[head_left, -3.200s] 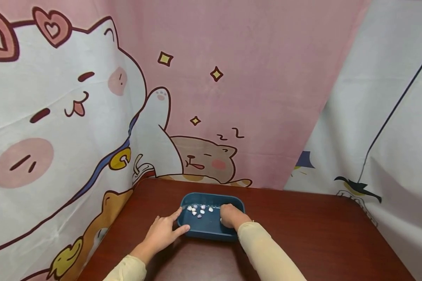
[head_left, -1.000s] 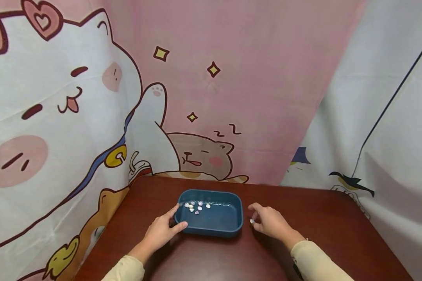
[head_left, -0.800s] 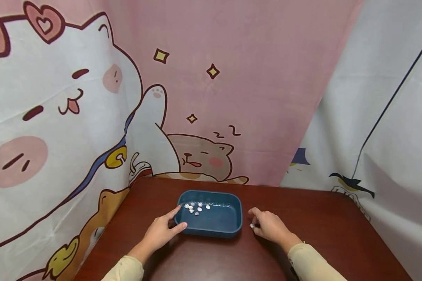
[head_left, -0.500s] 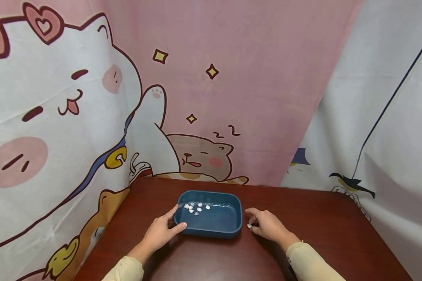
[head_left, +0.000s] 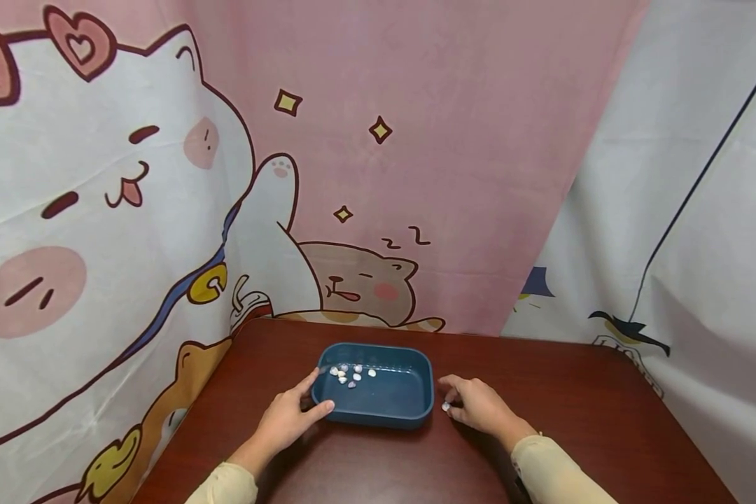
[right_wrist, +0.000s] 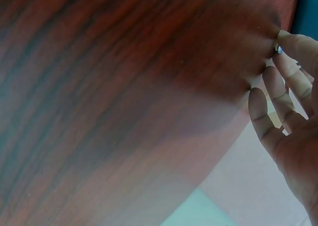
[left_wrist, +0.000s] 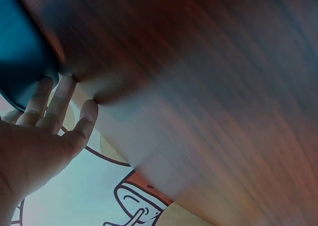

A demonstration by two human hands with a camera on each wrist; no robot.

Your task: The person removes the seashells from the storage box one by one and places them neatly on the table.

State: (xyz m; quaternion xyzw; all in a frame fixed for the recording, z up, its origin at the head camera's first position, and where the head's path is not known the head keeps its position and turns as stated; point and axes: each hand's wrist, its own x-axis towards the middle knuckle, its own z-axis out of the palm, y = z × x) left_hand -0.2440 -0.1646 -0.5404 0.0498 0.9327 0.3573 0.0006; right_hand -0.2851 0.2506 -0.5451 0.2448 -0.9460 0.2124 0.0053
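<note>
A dark blue rectangular tray (head_left: 378, 418) lies on the table, with several small white and pale purple shell-like pieces (head_left: 357, 377) grouped toward its left end. My left hand (head_left: 286, 418) rests at the tray's left end, fingers spread, index fingertip at the rim and thumb on the near corner. Its fingertips touch the tray's outside in the left wrist view. Just right of the tray, my right hand (head_left: 479, 406) is low over the table. Between its thumb and index finger it pinches one small whitish shell-like piece (head_left: 446, 406), mostly covered by the fingertips in the right wrist view.
The reddish-brown wooden table (head_left: 579, 413) reaches back to a curtain (head_left: 466, 175) printed with cartoon animals, which also hangs along both sides. Pale sleeves (head_left: 557, 469) cover both forearms.
My right hand has come out of the tray to the table on its right, then edged slightly left with the small piece. The left hand stays at the tray.
</note>
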